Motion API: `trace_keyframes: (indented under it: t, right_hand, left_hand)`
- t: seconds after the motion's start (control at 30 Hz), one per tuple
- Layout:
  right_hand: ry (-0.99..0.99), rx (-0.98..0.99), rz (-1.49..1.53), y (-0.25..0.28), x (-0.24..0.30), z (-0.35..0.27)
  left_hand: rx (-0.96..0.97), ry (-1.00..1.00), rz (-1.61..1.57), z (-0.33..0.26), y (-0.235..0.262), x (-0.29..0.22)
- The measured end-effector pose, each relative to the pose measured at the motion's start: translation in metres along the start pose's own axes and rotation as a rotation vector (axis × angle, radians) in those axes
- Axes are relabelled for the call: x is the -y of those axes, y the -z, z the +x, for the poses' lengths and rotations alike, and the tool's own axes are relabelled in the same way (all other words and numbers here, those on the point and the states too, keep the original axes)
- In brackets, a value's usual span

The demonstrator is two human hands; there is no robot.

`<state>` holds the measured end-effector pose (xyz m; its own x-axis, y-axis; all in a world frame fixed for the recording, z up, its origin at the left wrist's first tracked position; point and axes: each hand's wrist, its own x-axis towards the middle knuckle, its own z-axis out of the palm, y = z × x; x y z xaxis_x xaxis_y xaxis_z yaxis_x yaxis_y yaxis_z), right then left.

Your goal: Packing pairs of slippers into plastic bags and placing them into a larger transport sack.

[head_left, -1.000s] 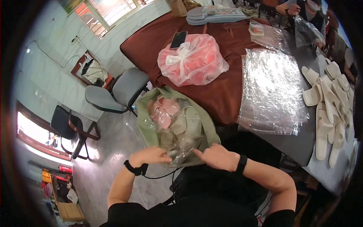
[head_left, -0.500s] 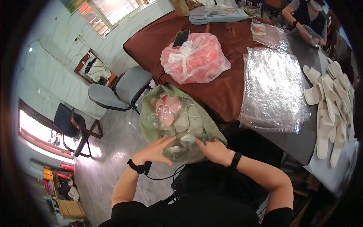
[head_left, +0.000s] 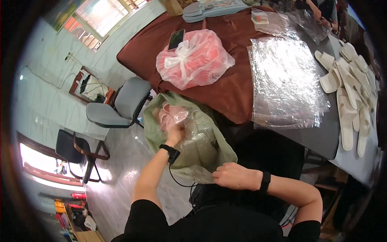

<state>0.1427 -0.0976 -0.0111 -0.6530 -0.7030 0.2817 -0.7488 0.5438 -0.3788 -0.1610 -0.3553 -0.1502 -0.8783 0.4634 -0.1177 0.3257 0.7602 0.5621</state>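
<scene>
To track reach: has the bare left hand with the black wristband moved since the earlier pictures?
Yes: the left hand moved forward, toward the brown cloth-covered table, farther into the soft green sack.

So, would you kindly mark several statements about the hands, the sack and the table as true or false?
1. The left hand is inside the green sack. True.
2. The knotted plastic bag stands on the floor. False: the knotted plastic bag is on the brown tablecloth.
3. The cream slippers lie right of the flat clear bags. True.
4. The right hand touches the cream slippers. False: the right hand is at the green sack's near edge.
5. The smartphone is by the knotted plastic bag. True.
</scene>
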Motion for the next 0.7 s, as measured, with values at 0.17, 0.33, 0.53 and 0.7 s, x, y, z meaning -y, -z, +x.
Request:
trace_keyframes:
  t: [0.17, 0.33, 0.53, 0.7]
  right_hand:
    - [-0.098, -0.035, -0.068, 0.001, -0.008, -0.013]
    - [-0.062, -0.093, -0.049, 0.007, -0.010, -0.002]
    - [0.010, -0.147, -0.052, 0.007, -0.007, 0.008]
    - [-0.060, -0.182, -0.117, 0.007, -0.015, -0.006]
  left_hand:
    - [0.233, 0.192, -0.576, -0.021, -0.008, -0.074]
    - [0.316, -0.299, -0.240, -0.075, 0.002, -0.101]
    - [0.413, -0.252, 0.959, -0.050, -0.009, -0.098]
    - [0.591, -0.083, 0.976, 0.013, -0.042, -0.086]
